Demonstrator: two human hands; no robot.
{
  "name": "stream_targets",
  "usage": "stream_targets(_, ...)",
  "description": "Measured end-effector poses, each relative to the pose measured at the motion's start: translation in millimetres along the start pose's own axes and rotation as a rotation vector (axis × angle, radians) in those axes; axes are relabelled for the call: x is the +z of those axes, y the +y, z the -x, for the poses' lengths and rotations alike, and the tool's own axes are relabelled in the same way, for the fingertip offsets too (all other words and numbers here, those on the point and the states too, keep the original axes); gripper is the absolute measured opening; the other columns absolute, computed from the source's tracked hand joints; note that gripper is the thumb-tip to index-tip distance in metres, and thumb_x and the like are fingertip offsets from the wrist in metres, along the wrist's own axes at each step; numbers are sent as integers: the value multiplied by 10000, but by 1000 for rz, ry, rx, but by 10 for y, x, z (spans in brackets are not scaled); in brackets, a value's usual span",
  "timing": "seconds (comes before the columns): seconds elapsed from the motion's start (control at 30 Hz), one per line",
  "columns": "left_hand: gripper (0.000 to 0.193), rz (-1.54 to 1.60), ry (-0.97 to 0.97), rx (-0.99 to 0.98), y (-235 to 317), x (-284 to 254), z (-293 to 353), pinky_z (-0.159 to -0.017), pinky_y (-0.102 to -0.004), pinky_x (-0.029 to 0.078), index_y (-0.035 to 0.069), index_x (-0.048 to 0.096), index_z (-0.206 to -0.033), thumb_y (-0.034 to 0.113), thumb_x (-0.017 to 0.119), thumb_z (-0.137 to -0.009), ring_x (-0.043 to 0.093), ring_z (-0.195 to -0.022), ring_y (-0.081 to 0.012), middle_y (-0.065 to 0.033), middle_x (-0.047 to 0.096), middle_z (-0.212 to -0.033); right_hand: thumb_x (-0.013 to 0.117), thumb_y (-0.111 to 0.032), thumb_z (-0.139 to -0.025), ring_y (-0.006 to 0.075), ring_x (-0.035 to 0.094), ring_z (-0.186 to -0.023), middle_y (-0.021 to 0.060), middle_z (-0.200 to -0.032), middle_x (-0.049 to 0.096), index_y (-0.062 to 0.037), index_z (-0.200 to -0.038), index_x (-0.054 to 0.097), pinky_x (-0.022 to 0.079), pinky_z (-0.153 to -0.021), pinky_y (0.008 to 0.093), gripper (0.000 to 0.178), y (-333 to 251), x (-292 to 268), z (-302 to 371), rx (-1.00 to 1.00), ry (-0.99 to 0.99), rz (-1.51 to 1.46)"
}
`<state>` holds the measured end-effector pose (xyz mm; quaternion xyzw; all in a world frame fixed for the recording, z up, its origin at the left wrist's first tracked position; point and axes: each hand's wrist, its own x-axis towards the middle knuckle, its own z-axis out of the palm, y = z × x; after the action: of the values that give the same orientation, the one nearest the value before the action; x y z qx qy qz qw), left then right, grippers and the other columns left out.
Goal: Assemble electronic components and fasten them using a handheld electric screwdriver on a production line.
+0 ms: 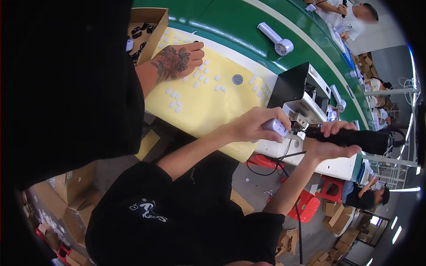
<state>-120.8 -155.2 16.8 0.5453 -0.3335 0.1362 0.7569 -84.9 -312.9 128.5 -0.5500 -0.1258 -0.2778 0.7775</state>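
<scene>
Head view, with clock directions taken from its centre: at 3 o'clock the person's left hand (pixel 250 124) is closed around a small white device (pixel 274 127), thumb on the near side and fingers over the far side, the slotted end facing 3 o'clock. Farther out at 3 o'clock, the right hand (pixel 328 148) grips a black driver (pixel 370 141), fingers wrapped over the barrel and thumb lying along it; the tool's narrow end points toward 9 o'clock, at the device, though whether the two touch cannot be told. Just beyond the device, toward 2 o'clock, stands a black and silver machine (pixel 288 86). A yellow sheet (pixel 211 117) covers the table part from 11 to 2 o'clock, with small white oval pieces (pixel 178 96) scattered over it and a grey disc (pixel 237 79) at 1 o'clock. A co-worker's hand (pixel 177 62) reaches over the sheet at 11 o'clock, fingers curled, beside a cardboard box (pixel 159 37) of glossy black parts (pixel 137 33). At 1 o'clock a white handheld fan (pixel 277 40) lies on the green surface (pixel 230 20). Red stools (pixel 306 206) stand on the floor at 4 o'clock, beyond a black cable (pixel 299 235).
</scene>
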Motion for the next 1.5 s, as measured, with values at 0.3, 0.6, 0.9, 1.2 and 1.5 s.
stream_targets(0.3,327,14,15,-32,-4,18,-23,-724,-277,457,65,528,-982,286,680,-797,612,-828,-187,-65,618,-924,415,-750,-754,90,354,-434,11,-581,376,-69,-846,427,281,-386,211,688,146,-76,107,7,-65,121)
stream_targets(0.6,395,-7,-29,-116,69,-38,-34,-714,-252,452,73,523,-1016,375,661,-801,589,-799,-145,-49,603,-918,400,-766,-740,107,339,-398,28,-546,372,-66,-840,398,276,-349,237,707,-551,163,89,-37,-300,-142)
stream_targets(0.9,382,-8,-32,-151,76,-43,-38,-713,-248,450,67,515,-1019,351,663,-810,589,-802,-135,-46,604,-922,460,-789,-674,63,333,-395,-2,-559,344,-78,-839,373,268,-355,192,736,-586,875,75,21,-463,-197)
stream_targets(1.2,359,48,-29,-168,93,-30,-47,-726,-246,457,51,499,-1028,267,681,-807,600,-822,-134,-53,613,-934,398,-797,-704,58,298,-365,-6,-534,334,-85,-813,367,245,-327,189,721,-418,924,146,39,-421,-78)
stream_targets(1.5,388,80,-35,-186,88,-35,-44,-709,-250,456,48,494,-1014,234,726,-764,601,-805,-137,-50,611,-909,356,-846,-668,111,337,-367,39,-534,357,-53,-834,329,316,-328,242,810,-360,913,129,74,-562,-215)
